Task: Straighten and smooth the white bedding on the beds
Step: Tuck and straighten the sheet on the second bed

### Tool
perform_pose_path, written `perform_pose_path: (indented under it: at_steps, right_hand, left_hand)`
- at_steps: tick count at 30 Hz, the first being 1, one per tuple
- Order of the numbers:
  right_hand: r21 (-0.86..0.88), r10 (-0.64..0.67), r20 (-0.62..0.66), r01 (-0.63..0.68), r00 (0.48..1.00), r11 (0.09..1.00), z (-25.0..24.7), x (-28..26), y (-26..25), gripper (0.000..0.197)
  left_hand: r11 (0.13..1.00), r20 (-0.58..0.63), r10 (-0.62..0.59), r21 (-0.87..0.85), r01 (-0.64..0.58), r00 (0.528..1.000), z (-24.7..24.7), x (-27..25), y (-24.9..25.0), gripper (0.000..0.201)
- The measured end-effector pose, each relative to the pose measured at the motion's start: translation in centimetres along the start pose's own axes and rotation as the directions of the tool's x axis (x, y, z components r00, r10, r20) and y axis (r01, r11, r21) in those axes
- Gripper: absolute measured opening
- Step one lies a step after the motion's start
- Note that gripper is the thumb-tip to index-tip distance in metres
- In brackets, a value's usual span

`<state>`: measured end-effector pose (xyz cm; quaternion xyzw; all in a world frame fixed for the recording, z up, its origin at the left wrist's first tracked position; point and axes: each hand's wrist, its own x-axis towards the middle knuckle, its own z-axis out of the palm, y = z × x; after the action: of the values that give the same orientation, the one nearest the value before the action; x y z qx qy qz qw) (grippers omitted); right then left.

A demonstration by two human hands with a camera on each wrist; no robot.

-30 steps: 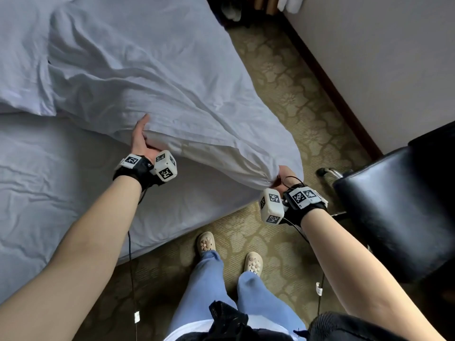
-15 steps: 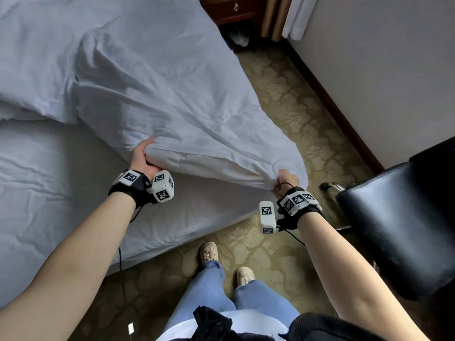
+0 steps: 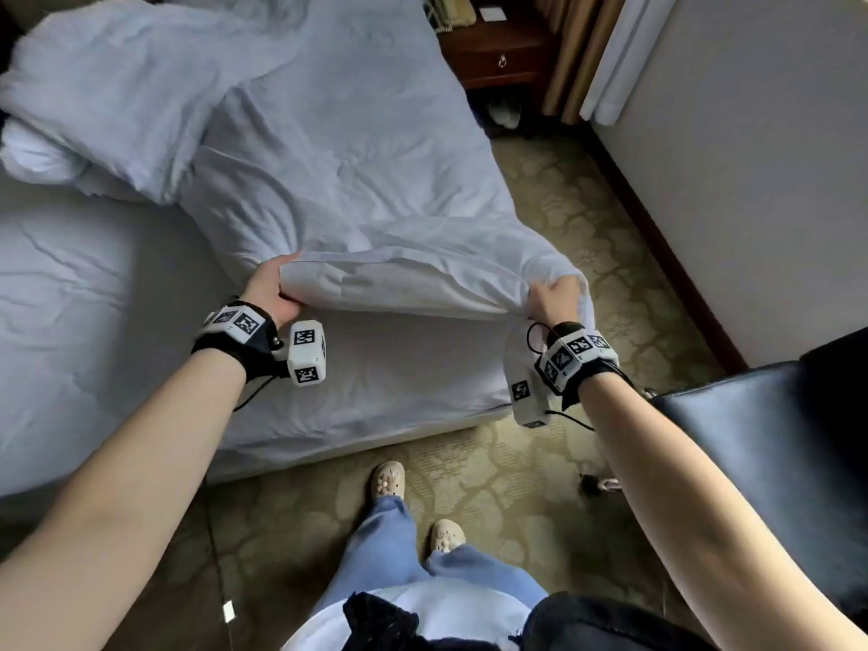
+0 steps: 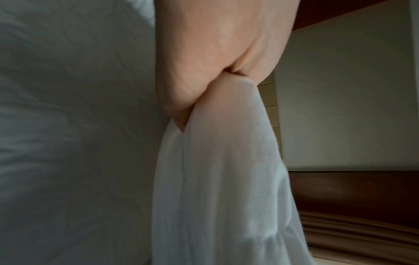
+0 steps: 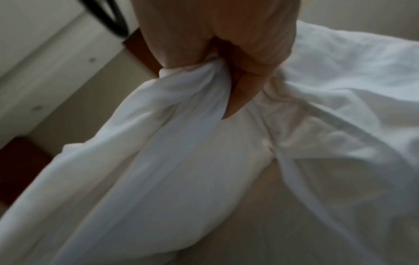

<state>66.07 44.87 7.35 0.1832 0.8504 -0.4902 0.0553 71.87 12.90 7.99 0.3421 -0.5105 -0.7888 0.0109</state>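
Note:
A white duvet lies rumpled over the bed, its near edge raised off the sheet. My left hand grips that edge near the bed's middle, thumb on top; in the left wrist view the fabric hangs from between thumb and fingers. My right hand clutches the duvet's corner at the bed's right side. In the right wrist view the bunched corner is squeezed in my fist. The duvet's far end is heaped at the upper left.
A black padded chair stands close behind my right arm. Patterned carpet runs between the bed and the wall. A dark wooden nightstand and curtains stand at the far end. My feet are by the bed's foot.
Both hands have pulled the duvet's edge toward the foot of the bed, keeping their hold. The view has tilted up, so the nightstand and curtains now show.

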Motion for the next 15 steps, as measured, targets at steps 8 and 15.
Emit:
perform_pose_path:
  at_steps: [8,15]
  right_hand:
    - [-0.209,0.024,0.038,-0.015,0.999,0.978,-0.3,-2.9,7.8,0.027]
    - [-0.065,0.422,0.247,-0.42,0.872,0.905,4.3,-3.2,18.5,0.027]
  left_hand:
    - [0.982,-0.129,-0.185,0.002,0.187,0.974,-4.1,-2.6,-10.9,0.051]
    - [0.961,-0.202,-0.234,0.099,0.257,0.951,-5.6,-2.5,-14.7,0.022]
